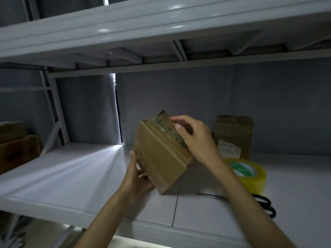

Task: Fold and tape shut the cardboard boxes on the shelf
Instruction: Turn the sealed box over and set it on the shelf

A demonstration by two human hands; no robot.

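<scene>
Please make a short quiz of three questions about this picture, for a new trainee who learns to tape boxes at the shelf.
1. True or false: the cardboard box lies flat on the shelf.
2. Which thing is nearest to the right forearm? A) the yellow tape roll B) the brown boxes at the far left C) the shelf above
3. Fill in: the black ___ lie at the front of the shelf, right of the right arm.

Key:
1. False. The left hand and right hand hold it tilted, one corner down on the shelf.
2. A
3. scissors
</scene>
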